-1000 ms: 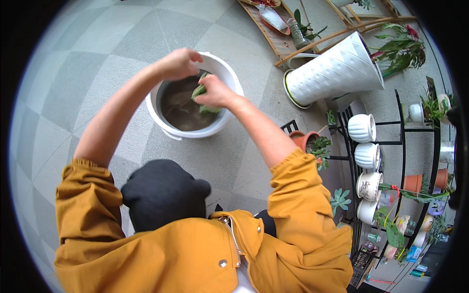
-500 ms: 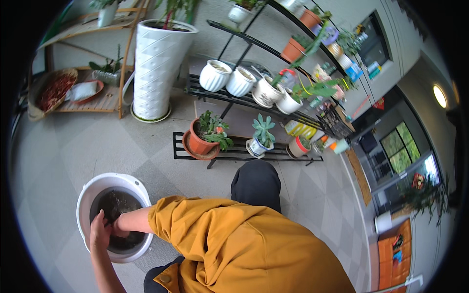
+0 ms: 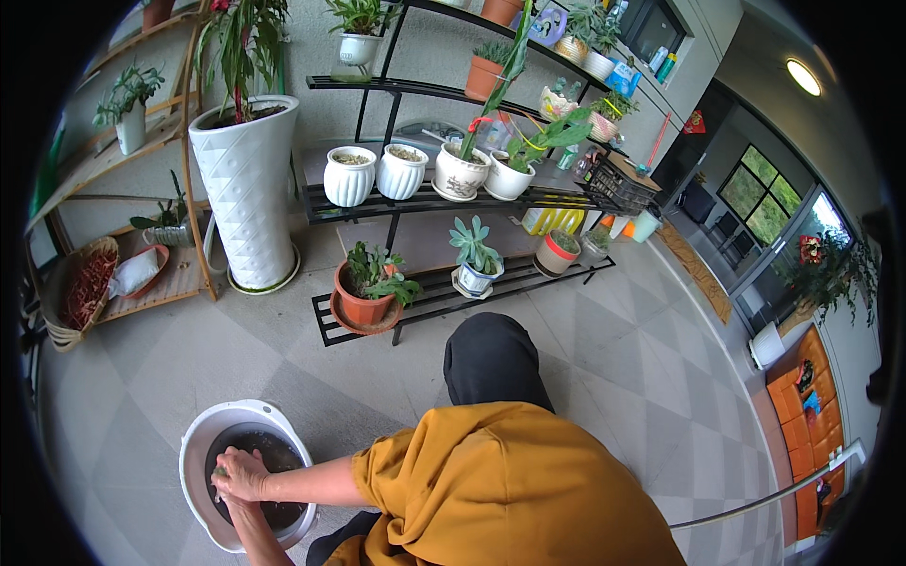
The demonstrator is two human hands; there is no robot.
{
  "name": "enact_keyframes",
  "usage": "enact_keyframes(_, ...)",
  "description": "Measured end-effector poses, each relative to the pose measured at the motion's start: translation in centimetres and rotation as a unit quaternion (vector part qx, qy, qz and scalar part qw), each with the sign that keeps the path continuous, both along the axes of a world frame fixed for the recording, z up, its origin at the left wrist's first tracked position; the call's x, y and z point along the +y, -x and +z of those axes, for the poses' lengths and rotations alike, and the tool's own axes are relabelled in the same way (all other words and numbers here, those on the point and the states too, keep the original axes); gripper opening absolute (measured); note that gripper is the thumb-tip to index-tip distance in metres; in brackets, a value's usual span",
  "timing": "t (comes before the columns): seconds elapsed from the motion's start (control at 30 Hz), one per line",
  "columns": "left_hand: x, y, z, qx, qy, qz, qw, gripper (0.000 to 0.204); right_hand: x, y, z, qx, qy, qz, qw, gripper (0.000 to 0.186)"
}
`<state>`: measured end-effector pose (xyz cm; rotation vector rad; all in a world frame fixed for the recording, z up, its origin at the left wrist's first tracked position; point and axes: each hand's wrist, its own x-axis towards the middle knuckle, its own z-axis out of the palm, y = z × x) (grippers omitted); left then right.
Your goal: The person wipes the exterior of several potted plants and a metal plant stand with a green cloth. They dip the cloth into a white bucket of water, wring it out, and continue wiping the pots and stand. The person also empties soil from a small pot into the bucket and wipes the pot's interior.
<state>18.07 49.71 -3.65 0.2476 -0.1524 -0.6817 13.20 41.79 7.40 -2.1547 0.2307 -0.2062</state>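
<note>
On the tiled floor at lower left, a white bucket (image 3: pixel 192 443) sits with dark wet contents (image 3: pixel 276 453); can't tell if it's water or soil. Both of the person's hands are down inside it.

- Right hand (image 3: pixel 243 474): on top, knuckles up, fingers curled down. A small green scrap (image 3: pixel 219 469) shows at the fingertips. Whether the hand actually grips it, can't tell.
- Left hand (image 3: pixel 229 501): mostly hidden under the right one, forearm coming up from the bottom edge. How far open it is, can't tell.
- Mustard-yellow jacket (image 3: pixel 510 491) fills the lower middle, with a black-trousered knee (image 3: pixel 491 358) just above it.

Step in hand, as a judgement: the hands are pressed together in the bucket, so it looks like rubbing or rinsing the green bit in the dark contents. The work is still in the middle, with nothing lifted out.

Next move calls for: a look back down, since the view points at the plant stand while the bucket sits off at the edge. It also calls for a sure hold on the small slippery green piece.

Around: a terracotta pot (image 3: pixel 363 304) on a low black rack (image 3: pixel 444 294), near the bucket but apart from it. A tall white planter (image 3: pixel 247 189) stands to the left of the rack, and a woven basket (image 3: pixel 57 302) is at far left.
</note>
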Motion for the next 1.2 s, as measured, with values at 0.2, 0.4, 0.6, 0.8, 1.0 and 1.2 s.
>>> enact_keyframes(0.2,0.6,1.8,2.8,0.364,-0.306,0.086,0.875,0.038,-3.2,-3.6,-4.2,0.087,0.276,0.156,0.944,0.028)
enact_keyframes(0.4,1.2,3.1,4.5,0.326,-0.488,0.165,0.793,0.042,-2.6,-0.4,-3.7,0.041,0.397,0.49,0.774,0.031)
enact_keyframes(0.6,2.3,1.4,1.4,0.237,-0.458,0.092,0.852,0.062,-3.1,-2.5,-0.8,0.175,0.015,0.321,0.931,0.016)
enact_keyframes(0.8,1.0,4.0,6.1,0.18,-0.269,0.044,0.945,0.06,-3.0,-2.2,2.7,-0.045,-0.237,0.208,0.948,0.015)
enact_keyframes(1.0,-1.1,4.0,9.8,0.242,-0.045,0.122,0.962,0.05,-2.3,-0.6,1.7,-0.13,0.078,0.209,0.966,0.012)
enact_keyframes(1.2,-1.3,5.2,12.0,0.143,-0.177,0.024,0.974,0.037,-4.6,-0.9,0.6,-0.027,0.058,0.213,0.975,0.018)
